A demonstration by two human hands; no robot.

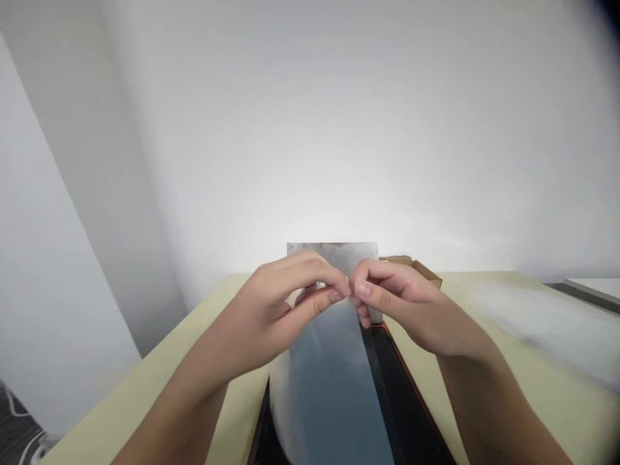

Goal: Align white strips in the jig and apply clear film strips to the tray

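A translucent bluish plastic film (334, 387) hangs in front of me, its lower part running out of view at the bottom. My left hand (285, 300) is closed, thumb and forefinger pinching the film's top edge. Right beside it, fingertips nearly touching, my right hand (397, 294) is also closed in a pinch at the upper right corner; its fingers partly hide what they grip. Below and behind the film lies a flat black panel (402, 394) with a thin orange rim. The film's left side is pale and blurred.
A grey metal plate (334, 252) stands upright behind my hands, with an open cardboard box (426, 272) to its right. The pale yellow table (217, 310) reaches the white wall. A blurred white object (547, 329) lies at the right. White cables (29, 445) are at lower left.
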